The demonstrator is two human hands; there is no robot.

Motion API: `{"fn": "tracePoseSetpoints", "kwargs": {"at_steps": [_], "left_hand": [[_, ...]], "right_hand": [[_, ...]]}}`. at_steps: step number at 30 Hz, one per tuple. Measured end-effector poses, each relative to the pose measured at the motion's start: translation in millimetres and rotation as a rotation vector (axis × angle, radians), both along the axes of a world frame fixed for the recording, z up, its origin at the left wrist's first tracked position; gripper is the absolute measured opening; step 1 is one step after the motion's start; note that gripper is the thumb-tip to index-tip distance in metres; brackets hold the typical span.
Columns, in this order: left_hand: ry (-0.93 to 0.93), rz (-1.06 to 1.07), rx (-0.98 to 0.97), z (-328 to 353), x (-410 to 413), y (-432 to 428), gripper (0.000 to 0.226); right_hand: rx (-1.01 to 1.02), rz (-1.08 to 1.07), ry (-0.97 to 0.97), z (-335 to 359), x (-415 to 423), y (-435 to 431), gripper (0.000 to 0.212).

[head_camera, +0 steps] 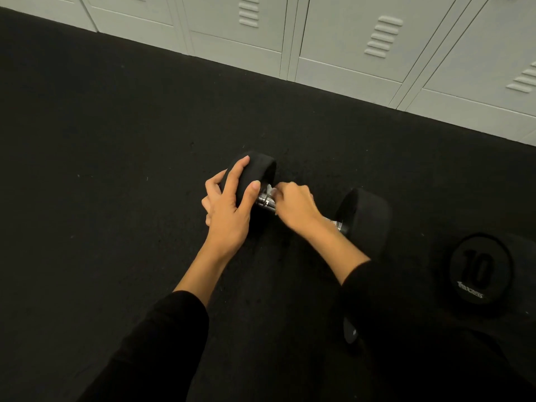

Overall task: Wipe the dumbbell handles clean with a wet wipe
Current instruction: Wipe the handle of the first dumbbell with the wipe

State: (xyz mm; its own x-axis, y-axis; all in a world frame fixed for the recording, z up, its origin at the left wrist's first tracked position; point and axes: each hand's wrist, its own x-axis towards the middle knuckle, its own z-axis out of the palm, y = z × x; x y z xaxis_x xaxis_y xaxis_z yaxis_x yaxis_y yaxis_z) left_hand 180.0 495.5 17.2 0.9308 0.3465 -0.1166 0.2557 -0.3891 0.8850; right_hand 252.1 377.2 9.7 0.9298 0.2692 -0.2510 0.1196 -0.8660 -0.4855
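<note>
- The right hand [293, 204] has its grip closed around a scrunched white wet wipe [271, 189]. Only a bit of the wipe pokes out past the knuckles.
- The wipe sits against the shiny chrome handle [265, 202], at the handle's left end, right next to the left weight.
- The left hand [229, 204] has a wide grip, with fingers and thumb spread and curled over the left round head of the black rubber dumbbell [368, 216].
- The dumbbell lies on its side on the black speckled rubber floor [116, 169], roughly mid-frame.
- Both arms are in black sleeves [162, 338].
- A second black dumbbell marked "10" [478, 271] lies off to the right, apart from the first.
- Pale grey metal lockers [348, 39] with vent slots run along the far edge of the floor.
</note>
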Motion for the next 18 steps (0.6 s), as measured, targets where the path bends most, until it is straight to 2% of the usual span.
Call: {"fn": "tracePoseSetpoints", "kwargs": {"at_steps": [2,3,7,10,12,16,18], "left_hand": [[-0.004,-0.001,0.005,0,0,0,0.042],[-0.005,0.000,0.004,-1,1,0,0.042],[-0.008,0.012,-0.002,-2,2,0,0.041],[-0.006,0.012,0.005,-2,2,0,0.041],[-0.005,0.007,0.000,-2,2,0,0.040],[-0.020,0.013,0.021,-3,1,-1,0.040],[-0.022,0.012,0.022,-3,1,-1,0.040]], "right_hand": [[0.033,-0.030,0.190,6,13,2,0.024],[0.001,0.024,0.206,11,15,3,0.023],[-0.183,0.295,0.047,27,-6,0,0.019],[-0.063,0.266,0.065,26,-2,-7,0.018],[0.026,0.161,0.193,22,15,-5,0.021],[0.117,-0.036,0.613,15,41,-2,0.028],[0.100,-0.007,0.648,14,47,2,0.024]]}}
